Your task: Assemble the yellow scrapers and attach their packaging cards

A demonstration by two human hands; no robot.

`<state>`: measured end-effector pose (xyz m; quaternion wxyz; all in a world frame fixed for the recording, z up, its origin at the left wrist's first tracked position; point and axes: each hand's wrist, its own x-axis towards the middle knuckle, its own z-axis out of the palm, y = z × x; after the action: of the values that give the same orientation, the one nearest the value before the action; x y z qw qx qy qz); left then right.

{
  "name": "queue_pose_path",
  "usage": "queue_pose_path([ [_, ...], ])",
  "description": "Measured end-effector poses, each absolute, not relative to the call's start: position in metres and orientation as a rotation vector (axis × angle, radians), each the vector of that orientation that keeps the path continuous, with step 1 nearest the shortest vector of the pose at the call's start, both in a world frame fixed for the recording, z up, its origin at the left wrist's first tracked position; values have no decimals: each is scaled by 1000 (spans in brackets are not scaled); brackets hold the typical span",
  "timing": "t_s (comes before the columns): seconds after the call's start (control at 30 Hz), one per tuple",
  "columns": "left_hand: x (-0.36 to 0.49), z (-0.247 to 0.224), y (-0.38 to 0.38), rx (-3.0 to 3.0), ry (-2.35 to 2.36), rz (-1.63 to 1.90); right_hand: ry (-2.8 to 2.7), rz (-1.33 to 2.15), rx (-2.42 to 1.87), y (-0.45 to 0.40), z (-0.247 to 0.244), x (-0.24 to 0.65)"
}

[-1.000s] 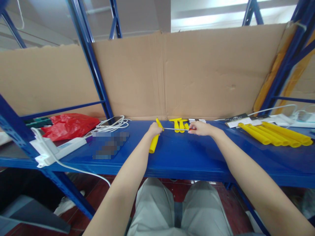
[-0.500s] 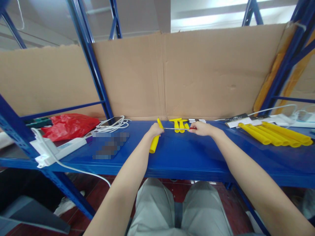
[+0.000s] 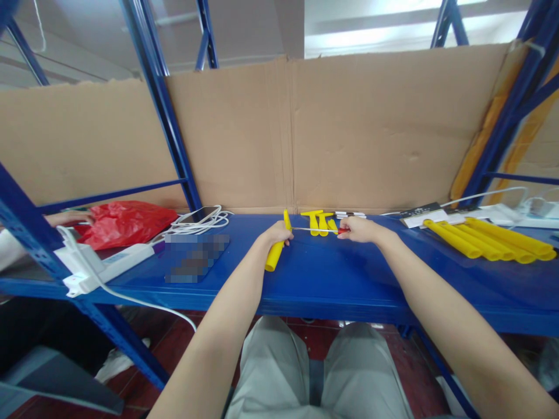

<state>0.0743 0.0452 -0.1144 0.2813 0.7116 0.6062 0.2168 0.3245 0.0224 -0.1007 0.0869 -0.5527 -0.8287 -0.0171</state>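
Note:
My left hand (image 3: 275, 234) is closed around a yellow T-shaped plastic piece (image 3: 274, 258) with a tubular handle, its open end toward me. In my right hand (image 3: 358, 230) is a screwdriver (image 3: 343, 231) with a red handle. Its thin metal shaft lies level and points left, reaching the yellow piece beside my left fingers. The exact contact at the tip is too small to make out. Just behind the shaft, several more yellow T-shaped pieces (image 3: 314, 222) lie on the blue shelf (image 3: 325, 279).
Several yellow tubes (image 3: 493, 238) lie at the right, beside a black-and-white card (image 3: 421, 214). Dark-and-white pens (image 3: 350, 215) rest near the cardboard wall (image 3: 371, 128). Leftward are a power strip (image 3: 126, 256), white cables (image 3: 203, 221), a red bag (image 3: 131, 224) and another person's hand (image 3: 72, 217).
Another person's hand has come in at the far left, by the red bag. The yellow piece's top has tipped slightly, and more of the screwdriver's red handle shows. Both my hands keep their grip.

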Motion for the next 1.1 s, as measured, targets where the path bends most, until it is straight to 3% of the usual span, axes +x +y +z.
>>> queue_pose_path([
  [0.47,76,-117,46,1882,1657,592,-2512,-37,-1735,16,-97,320],
  [0.87,76,-117,46,1868,1641,598,-2498,309,-1830,11,-96,317],
  [1.1,77,-115,44,1882,1662,592,-2526,116,-1734,14,-96,317],
])
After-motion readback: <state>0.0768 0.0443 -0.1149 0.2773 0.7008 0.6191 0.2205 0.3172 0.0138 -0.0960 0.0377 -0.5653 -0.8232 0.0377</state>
